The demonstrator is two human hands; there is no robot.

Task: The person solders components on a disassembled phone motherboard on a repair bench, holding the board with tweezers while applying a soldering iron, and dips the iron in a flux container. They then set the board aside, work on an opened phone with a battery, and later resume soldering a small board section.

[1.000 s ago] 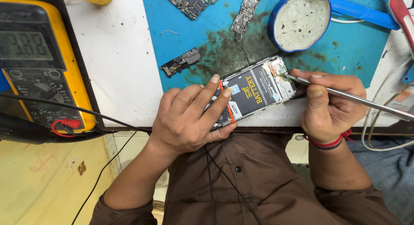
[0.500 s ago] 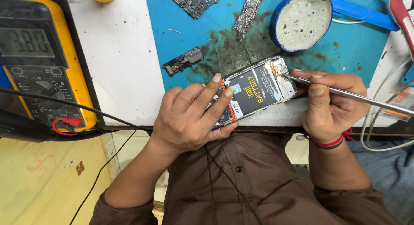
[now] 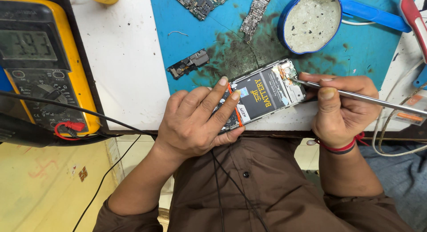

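Right by the near edge of the white surface (image 3: 129, 81), I have an opened phone with its back cover off and a black flat battery showing (image 3: 262, 95). It lies half on the blue rubber work mat (image 3: 187, 34). My left hand (image 3: 195, 121) is pressed down on the near end of the phone, fingers closed over it, so it cannot slide while I work. My right hand (image 3: 340, 110) is closed around a thin shiny metal tool (image 3: 356, 95), pinched between thumb and fingers like a pencil. Its tip touches the far corner of the phone, where the small parts sit. I think holding it low gives me a steady tip.

Beyond the phone, on the mat, lie a small black part (image 3: 189, 63), two green circuit boards (image 3: 202, 0) and a round blue tin with a grey inside (image 3: 310, 21). Well to the left of the phone stands a yellow meter with a grey screen (image 3: 42, 63), with its black wires (image 3: 66, 105) running past toward me.
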